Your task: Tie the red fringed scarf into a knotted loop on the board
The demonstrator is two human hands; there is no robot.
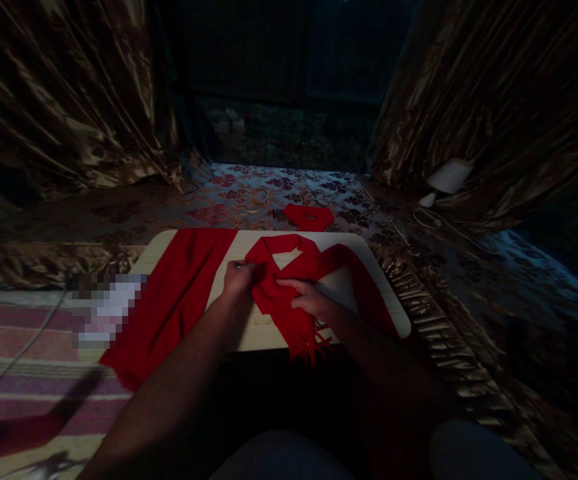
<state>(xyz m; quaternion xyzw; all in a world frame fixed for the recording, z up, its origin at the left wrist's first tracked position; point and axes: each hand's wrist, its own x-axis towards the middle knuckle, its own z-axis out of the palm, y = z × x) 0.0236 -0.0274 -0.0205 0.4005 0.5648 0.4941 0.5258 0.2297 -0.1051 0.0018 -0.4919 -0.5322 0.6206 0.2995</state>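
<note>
Left hand (pixel 239 276) pinches the red scarf (pixel 291 319) over the worktop (pixel 259 337), while the right hand (pixel 309 298), fingers apart, touches its fabric.

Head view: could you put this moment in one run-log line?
left grip: curled on red fringed scarf; right grip: touching scarf, index finger extended; scarf: looped on pale board; behind board: red cloth

Bare forearms (pixel 189 353) stretch forward | left hand (pixel 237 277) curled tight | right hand (pixel 313 299) lower, index finger (pixel 289 283) extended leftward
</note>
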